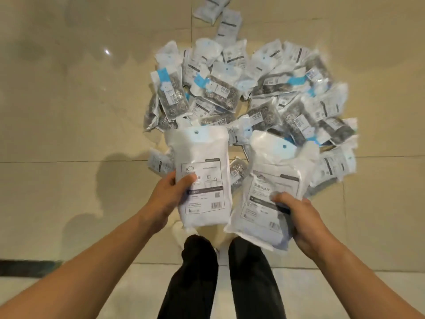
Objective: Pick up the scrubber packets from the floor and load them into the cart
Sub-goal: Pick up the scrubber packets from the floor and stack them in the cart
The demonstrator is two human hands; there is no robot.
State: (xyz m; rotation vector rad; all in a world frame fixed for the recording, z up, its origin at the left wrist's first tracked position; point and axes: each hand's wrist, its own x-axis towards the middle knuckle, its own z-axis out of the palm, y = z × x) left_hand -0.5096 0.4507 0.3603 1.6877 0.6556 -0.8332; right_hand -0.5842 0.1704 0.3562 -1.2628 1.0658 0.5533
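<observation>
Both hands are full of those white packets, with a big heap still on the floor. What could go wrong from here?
1. The left hand pinches its packet by one edge only; it might slip out.
2. The right hand seems to hold a thicker bundle; one packet could slide free.
3. The pile lies just ahead of the feet on a glossy floor; stepping on a packet may cause a slip.

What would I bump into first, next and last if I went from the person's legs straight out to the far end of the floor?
Dark trouser legs → the two hands, left hand and right hand, each gripping a white scrubber packet → the big pile of packets on the tiled floor → a few stray packets farthest off.
</observation>
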